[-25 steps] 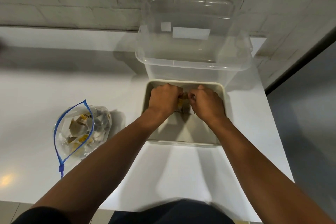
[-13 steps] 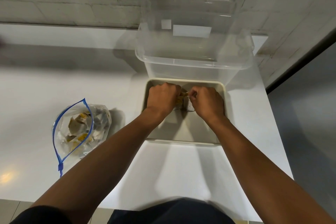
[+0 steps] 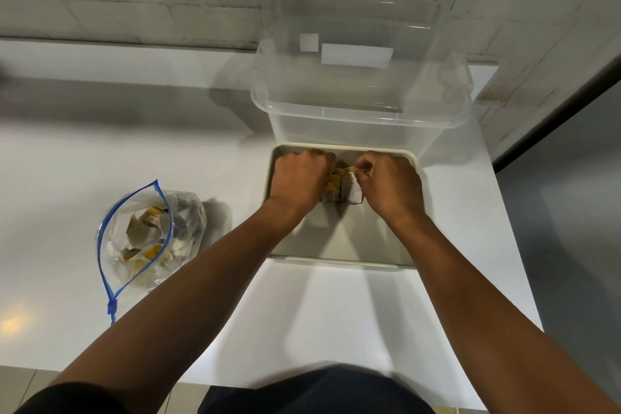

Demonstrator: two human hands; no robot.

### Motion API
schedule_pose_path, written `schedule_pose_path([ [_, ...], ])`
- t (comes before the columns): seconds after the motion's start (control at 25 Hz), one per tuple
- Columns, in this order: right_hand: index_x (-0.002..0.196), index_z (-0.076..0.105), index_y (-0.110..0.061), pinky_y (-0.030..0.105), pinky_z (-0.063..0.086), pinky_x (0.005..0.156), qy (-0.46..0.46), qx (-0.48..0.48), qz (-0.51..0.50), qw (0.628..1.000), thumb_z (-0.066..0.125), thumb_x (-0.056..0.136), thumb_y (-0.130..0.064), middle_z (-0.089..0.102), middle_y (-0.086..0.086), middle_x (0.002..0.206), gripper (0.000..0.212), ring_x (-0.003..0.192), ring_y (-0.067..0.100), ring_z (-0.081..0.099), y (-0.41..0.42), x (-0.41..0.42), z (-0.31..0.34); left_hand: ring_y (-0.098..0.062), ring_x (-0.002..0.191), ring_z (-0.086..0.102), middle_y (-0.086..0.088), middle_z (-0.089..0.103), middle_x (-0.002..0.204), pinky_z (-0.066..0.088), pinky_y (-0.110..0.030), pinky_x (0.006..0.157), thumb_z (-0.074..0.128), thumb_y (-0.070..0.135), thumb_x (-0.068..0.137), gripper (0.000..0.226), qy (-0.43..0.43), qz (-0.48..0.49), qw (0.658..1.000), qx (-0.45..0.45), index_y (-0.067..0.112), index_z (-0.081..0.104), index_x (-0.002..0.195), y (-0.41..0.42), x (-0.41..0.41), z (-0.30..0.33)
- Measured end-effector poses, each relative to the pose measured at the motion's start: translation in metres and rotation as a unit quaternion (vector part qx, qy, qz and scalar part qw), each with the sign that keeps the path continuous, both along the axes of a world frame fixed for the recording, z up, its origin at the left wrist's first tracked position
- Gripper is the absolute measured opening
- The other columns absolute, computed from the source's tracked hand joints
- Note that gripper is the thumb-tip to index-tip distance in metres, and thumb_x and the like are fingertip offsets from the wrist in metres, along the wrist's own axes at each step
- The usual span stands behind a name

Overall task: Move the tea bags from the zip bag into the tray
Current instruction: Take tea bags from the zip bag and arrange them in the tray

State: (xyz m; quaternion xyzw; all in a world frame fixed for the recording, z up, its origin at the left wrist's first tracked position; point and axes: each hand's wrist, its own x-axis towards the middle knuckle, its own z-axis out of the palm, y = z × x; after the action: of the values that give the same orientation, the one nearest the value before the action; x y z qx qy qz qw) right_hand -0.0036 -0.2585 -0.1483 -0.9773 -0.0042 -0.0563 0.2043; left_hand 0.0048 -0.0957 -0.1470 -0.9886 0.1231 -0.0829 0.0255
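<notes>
A cream tray (image 3: pixel 339 260) lies on the white counter in front of me. Both hands are over its far half. My left hand (image 3: pixel 299 178) has its fingers curled round tea bags (image 3: pixel 349 190), pale with yellow tags, which stand side by side on the tray floor. My right hand (image 3: pixel 391 183) pinches the top of the same group from the right. A clear zip bag (image 3: pixel 148 239) with a blue zipper lies open on the counter to the left, with several tea bags inside.
A large clear plastic bin (image 3: pixel 359 111) stands right behind the tray, against the white brick wall. The counter's right edge (image 3: pixel 514 245) drops to a grey floor. The front edge is near my body.
Both hands have shifted slightly toward the tray's far end and the tea bags between them now show more, standing upright. The zip bag has not moved.
</notes>
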Motion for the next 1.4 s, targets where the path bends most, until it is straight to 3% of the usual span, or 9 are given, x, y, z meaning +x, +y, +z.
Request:
schedule_pose_path([
  [0.16, 0.092, 0.073, -0.023, 0.024, 0.04, 0.063, 0.072, -0.044, -0.032, 0.996, 0.059, 0.093, -0.029, 0.07, 0.002, 0.088, 0.015, 0.068, 0.021, 0.055, -0.009, -0.01, 0.003, -0.027, 0.073, 0.068, -0.002, 0.071, 0.089, 0.035, -0.028, 0.055, 0.058, 0.03, 0.092, 0.013, 0.005, 0.008, 1.0, 0.001, 0.023, 0.068, 0.097, -0.001, -0.01, 0.002],
  [0.36, 0.113, 0.068, -0.024, 0.027, 0.041, 0.068, 0.187, -0.111, -0.005, 0.976, 0.06, 0.091, -0.027, 0.068, 0.005, 0.11, 0.023, 0.095, 0.028, 0.065, -0.007, -0.019, -0.005, -0.024, 0.096, 0.067, -0.001, 0.069, 0.105, 0.043, -0.03, 0.067, 0.052, 0.029, 0.095, 0.025, 0.104, -0.033, 0.992, 0.058, 0.027, 0.069, 0.113, -0.005, -0.032, -0.016],
  [0.6, 0.133, 0.057, -0.027, 0.034, 0.051, 0.085, 0.2, -0.11, 0.028, 0.973, 0.058, 0.095, -0.023, 0.064, 0.006, 0.126, 0.038, 0.11, 0.03, 0.064, 0.001, -0.018, -0.008, -0.022, 0.102, 0.065, -0.001, 0.067, 0.11, 0.049, -0.03, 0.075, 0.052, 0.024, 0.095, 0.028, 0.12, -0.052, 0.989, 0.073, 0.028, 0.067, 0.118, -0.009, -0.036, -0.022],
  [1.4, 0.123, 0.066, -0.022, 0.03, 0.048, 0.077, 0.206, -0.101, 0.012, 0.973, 0.061, 0.091, -0.028, 0.068, 0.007, 0.117, 0.033, 0.102, 0.03, 0.065, 0.002, -0.014, -0.017, -0.021, 0.1, 0.066, 0.0, 0.067, 0.11, 0.04, -0.029, 0.067, 0.053, 0.025, 0.094, 0.032, 0.115, -0.048, 0.988, 0.09, 0.032, 0.064, 0.123, -0.003, -0.034, -0.021],
])
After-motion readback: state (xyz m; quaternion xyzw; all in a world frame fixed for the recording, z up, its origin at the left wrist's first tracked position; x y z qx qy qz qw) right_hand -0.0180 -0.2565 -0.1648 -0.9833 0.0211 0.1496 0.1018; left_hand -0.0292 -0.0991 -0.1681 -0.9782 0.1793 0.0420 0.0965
